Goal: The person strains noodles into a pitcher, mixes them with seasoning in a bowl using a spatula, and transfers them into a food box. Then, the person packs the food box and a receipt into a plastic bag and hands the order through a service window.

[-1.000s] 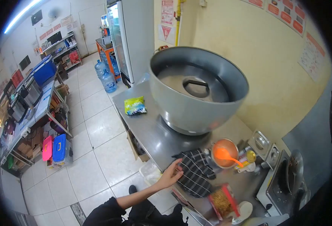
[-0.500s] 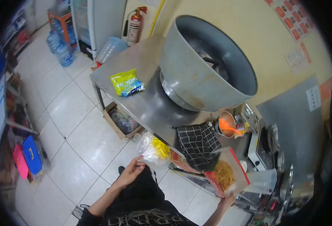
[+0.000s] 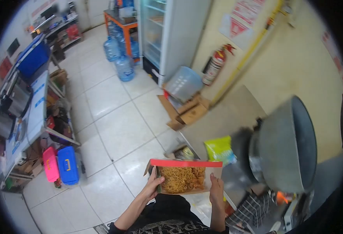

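Observation:
In front of my body, a cardboard food box (image 3: 208, 164) with a red edge is held level between my two hands. Fried noodles (image 3: 181, 179) fill it, with some orange-brown pieces at the right side. My left hand (image 3: 152, 186) grips the box's left end, thumb over the edge. On the right end, my right hand (image 3: 216, 187) is closed with its thumb on the inner wall. Just beyond the box lies a green tea packet (image 3: 219, 150) on the metal table (image 3: 233, 113).
A large grey metal bowl machine (image 3: 276, 144) stands on the table at right, near a checked cloth (image 3: 251, 210). Cardboard boxes (image 3: 193, 111) and a plastic basket (image 3: 184, 84) sit by the fridge (image 3: 175, 35). Blue and pink cases (image 3: 68, 165) lie at left.
My view has swung left toward the aisle. The noodle box has come from my right side to the front of my body, and my left hand, free before, now holds it too.

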The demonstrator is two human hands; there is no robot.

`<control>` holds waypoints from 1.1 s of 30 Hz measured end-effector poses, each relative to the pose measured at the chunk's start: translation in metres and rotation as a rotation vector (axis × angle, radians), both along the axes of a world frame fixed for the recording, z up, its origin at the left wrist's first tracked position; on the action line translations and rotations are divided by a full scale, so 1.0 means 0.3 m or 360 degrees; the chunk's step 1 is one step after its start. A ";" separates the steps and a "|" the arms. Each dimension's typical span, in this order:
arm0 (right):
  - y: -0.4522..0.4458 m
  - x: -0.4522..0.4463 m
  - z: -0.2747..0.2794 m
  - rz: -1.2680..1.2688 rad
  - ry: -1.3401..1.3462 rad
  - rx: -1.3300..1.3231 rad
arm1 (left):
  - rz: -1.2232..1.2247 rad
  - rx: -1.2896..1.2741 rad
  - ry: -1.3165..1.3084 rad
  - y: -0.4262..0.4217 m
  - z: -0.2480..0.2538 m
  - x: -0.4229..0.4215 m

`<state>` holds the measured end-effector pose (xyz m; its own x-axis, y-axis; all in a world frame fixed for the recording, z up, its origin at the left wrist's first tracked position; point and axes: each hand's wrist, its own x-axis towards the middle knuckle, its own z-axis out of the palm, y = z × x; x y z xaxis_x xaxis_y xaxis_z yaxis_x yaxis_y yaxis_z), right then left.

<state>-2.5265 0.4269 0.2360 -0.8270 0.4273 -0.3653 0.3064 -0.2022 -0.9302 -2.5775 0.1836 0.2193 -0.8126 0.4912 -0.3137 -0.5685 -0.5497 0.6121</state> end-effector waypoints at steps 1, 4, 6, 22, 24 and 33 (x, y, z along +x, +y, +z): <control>-0.086 -0.142 0.038 0.0146 0.0057 0.0044 | 0.0071 -0.0007 -0.0150 -0.077 0.017 -0.086; -0.304 -0.499 0.100 0.0499 0.0207 0.0017 | 0.0261 -0.0190 -0.0280 -0.295 0.031 -0.318; -0.448 -0.734 0.111 0.0701 0.0118 -0.0030 | 0.0440 -0.0069 -0.0365 -0.448 0.052 -0.473; -1.667 -2.592 -0.020 0.1113 -0.0055 0.0142 | 0.0832 0.0012 -0.0232 -1.615 0.092 -2.078; -1.815 -2.801 0.118 0.1050 -0.0183 -0.0312 | 0.0745 -0.0097 -0.0277 -1.741 0.078 -2.340; -2.611 -4.081 -0.052 0.1574 0.0044 0.0024 | 0.0672 -0.0153 -0.0287 -2.353 -0.074 -3.587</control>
